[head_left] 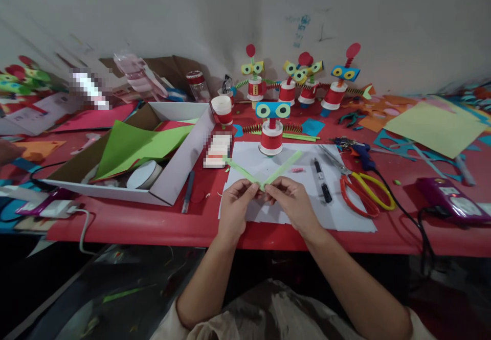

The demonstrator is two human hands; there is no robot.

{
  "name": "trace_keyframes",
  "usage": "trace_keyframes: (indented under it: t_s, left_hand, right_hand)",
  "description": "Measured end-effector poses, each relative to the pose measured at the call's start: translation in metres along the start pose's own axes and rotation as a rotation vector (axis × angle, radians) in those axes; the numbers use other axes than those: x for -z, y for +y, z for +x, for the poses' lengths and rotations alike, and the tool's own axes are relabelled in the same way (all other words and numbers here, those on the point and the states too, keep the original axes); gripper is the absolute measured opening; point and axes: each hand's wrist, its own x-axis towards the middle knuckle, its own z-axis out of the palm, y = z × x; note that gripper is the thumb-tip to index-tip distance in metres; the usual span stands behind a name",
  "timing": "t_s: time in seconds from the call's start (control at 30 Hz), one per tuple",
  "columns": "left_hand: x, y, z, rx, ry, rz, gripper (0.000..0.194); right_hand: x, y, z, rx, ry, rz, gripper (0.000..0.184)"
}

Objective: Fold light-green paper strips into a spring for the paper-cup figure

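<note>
My left hand and my right hand pinch light green paper strips where they meet, low over the white paper sheets. From that point the strips spread away in a V shape; whether they are one folded strip or two joined ones I cannot tell. Behind the strips stands a red and white paper cup figure with a blue band, two round eyes and coiled paper arms. A pen lies right of my right hand, beside red and yellow handled scissors.
At left, a white box holds green paper and a tape roll. A glue gun with a black cable lies right, near a purple power strip. Several cup figures line the wall. A paper cup stands near the box.
</note>
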Motion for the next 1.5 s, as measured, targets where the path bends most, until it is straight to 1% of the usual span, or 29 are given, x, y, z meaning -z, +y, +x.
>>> trace_keyframes:
  t_s: [0.07,0.2,0.3,0.47,0.63,0.8,0.9,0.97,1.0,1.07,1.13,1.2,1.23,1.33,1.43,1.5]
  left_hand:
    - [0.001,-0.0013,0.0004,-0.002,-0.009,0.041,0.016]
    - [0.0012,-0.0027,0.0011,-0.018,0.009,0.096,0.015]
    - [-0.0001,-0.0023,0.0016,-0.005,0.033,0.085,0.015]
    - [-0.0008,-0.0008,0.002,0.035,0.056,0.049,0.016]
    - [0.0008,-0.0007,0.0012,0.009,0.019,0.045,0.016]
    - [0.0015,-0.0031,0.0012,-0.011,-0.008,0.017,0.024]
    - [0.0007,-0.0038,0.0019,-0.035,0.03,-0.002,0.026]
    - [0.0001,-0.0038,0.0025,-0.054,0.065,-0.017,0.023]
    - [-0.0001,-0.0037,0.0028,-0.065,0.082,-0.019,0.021]
    - [-0.0004,-0.0035,0.003,-0.08,0.107,-0.011,0.016]
    - [-0.0008,-0.0034,0.0028,-0.087,0.118,0.005,0.013]
    - [-0.0011,-0.0037,0.0021,-0.084,0.111,0.017,0.012]
    - [-0.0012,-0.004,0.0017,-0.08,0.101,0.02,0.012]
    - [-0.0015,-0.0049,0.0007,-0.07,0.077,0.024,0.014]
    - [-0.0026,-0.0048,0.0002,-0.083,0.077,0.036,0.013]
    - [-0.0037,-0.0038,-0.0001,-0.086,0.07,0.032,0.012]
  right_hand:
    - [0.0005,0.001,-0.0003,0.008,0.008,-0.027,0.02]
    - [0.0005,0.0007,-0.0008,0.048,0.037,-0.066,0.02]
    - [0.0009,0.0012,-0.0005,0.064,0.057,-0.1,0.02]
    - [0.0018,0.002,0.0006,0.053,0.041,-0.089,0.02]
    - [0.0012,0.0004,0.0007,0.036,0.033,-0.067,0.021]
    - [0.0013,0.0017,0.0004,0.026,0.036,-0.05,0.023]
    - [0.0042,0.0045,0.0019,0.037,0.126,-0.018,0.021]
    - [0.006,0.0057,0.0028,0.094,0.216,-0.008,0.013]
    - [0.0064,0.0057,0.0028,0.126,0.239,-0.013,0.011]
    - [0.0057,0.0049,0.0022,0.15,0.212,-0.029,0.017]
    - [0.0038,0.0038,0.0011,0.101,0.098,-0.037,0.023]
    - [0.0021,0.0036,0.0005,0.042,0.016,-0.032,0.023]
    - [0.0017,0.004,0.0005,0.023,0.011,-0.028,0.021]
    - [0.002,0.0064,0.0015,0.007,0.062,0.003,0.018]
    - [0.0025,0.0072,0.002,0.0,0.05,0.028,0.02]
    - [0.0022,0.0061,0.0019,0.004,0.053,0.026,0.018]
